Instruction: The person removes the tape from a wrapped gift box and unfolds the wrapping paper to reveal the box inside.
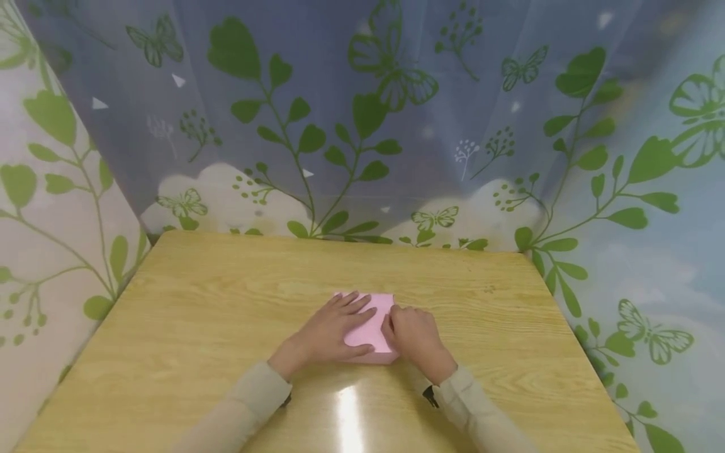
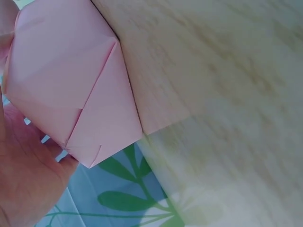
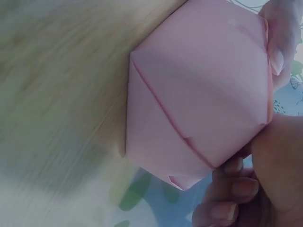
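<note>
A pink box with folded paper sides [image 1: 378,313] sits on the wooden table. Its near side, seen in the right wrist view, shows a diagonal seam and a folded corner flap [image 3: 182,182]. Fingers spread, my left hand [image 1: 334,327] rests across the box's top and covers its left part. My right hand [image 1: 416,333] is at the box's right edge. Its fingers [image 3: 227,189] are curled against that side while the thumb lies along the top edge, so it pinches the edge. Part of the right fingers is hidden behind the box.
The wooden table [image 1: 226,283] extends around the box on every side. Patterned curtains with green leaves and butterflies [image 1: 317,126] hang behind it and on the left and right. A bright light reflection falls on the tabletop in front of the box.
</note>
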{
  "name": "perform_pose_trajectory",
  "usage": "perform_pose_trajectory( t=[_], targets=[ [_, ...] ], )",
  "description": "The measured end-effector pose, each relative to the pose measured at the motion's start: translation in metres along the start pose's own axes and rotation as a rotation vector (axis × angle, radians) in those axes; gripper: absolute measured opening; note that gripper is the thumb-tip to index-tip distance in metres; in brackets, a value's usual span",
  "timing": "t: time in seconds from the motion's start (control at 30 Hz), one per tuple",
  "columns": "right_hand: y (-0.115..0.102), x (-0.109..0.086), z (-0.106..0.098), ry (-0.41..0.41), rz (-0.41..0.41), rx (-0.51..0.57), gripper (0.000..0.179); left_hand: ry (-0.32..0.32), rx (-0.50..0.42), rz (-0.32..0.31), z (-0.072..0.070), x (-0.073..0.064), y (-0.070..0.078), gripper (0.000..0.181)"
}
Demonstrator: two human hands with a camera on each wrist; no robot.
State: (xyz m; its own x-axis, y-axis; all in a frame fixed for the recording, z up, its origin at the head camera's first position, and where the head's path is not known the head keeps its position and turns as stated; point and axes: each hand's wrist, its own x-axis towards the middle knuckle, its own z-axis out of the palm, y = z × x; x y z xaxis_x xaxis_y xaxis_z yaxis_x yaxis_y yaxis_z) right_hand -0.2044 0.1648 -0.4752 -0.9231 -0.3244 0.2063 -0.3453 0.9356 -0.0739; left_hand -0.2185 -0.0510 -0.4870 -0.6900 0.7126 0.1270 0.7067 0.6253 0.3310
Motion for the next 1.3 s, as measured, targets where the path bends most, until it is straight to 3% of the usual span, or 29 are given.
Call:
perform_pose_trajectory(
  t=[0.2,0.5,0.7,1.03,1.3],
  targets=[
    [0.001,-0.001,0.003,0.028,-0.037,-0.036,0.029,0.009,-0.005,-0.002,0.002,0.000,0.001,0.076],
    [0.007,0.000,0.004,0.013,-0.061,0.023,0.026,0.016,-0.005,0.003,0.003,-0.001,-0.001,0.077],
    [0.012,-0.001,0.004,0.002,-0.052,0.041,0.029,0.030,-0.010,0.025,0.004,-0.001,0.000,0.076],
    [0.017,-0.002,0.006,0.003,-0.039,0.086,0.030,0.043,0.074,0.050,0.007,-0.003,-0.002,0.074],
    [0.022,-0.003,0.005,-0.012,-0.036,0.149,0.030,0.027,0.070,0.027,0.007,-0.004,-0.003,0.075]
  ],
)
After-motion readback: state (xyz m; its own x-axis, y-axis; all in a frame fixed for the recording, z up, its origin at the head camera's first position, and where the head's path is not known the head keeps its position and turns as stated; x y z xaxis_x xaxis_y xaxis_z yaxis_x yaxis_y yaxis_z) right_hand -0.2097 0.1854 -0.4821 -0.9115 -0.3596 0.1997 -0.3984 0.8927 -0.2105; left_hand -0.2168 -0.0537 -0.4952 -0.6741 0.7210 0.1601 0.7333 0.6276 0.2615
